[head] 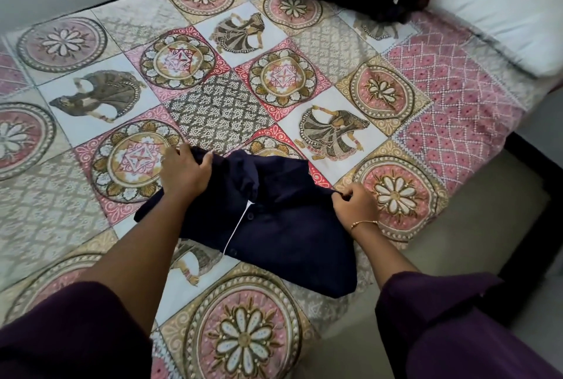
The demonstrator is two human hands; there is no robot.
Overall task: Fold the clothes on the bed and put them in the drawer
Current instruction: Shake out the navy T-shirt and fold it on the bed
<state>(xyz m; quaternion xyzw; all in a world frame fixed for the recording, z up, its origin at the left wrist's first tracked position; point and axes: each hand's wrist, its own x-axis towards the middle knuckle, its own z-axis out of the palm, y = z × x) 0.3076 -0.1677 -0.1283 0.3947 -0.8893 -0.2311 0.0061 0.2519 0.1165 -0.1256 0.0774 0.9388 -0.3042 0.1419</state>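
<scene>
Navy shirt [268,226] on bed [213,98], left grip [185,171] and right grip [355,205] pinching its opposite edges

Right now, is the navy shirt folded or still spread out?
Partly folded: the navy shirt lies in a compact bundle on the bedsheet, the left hand and right hand gripping its upper edges.
</scene>
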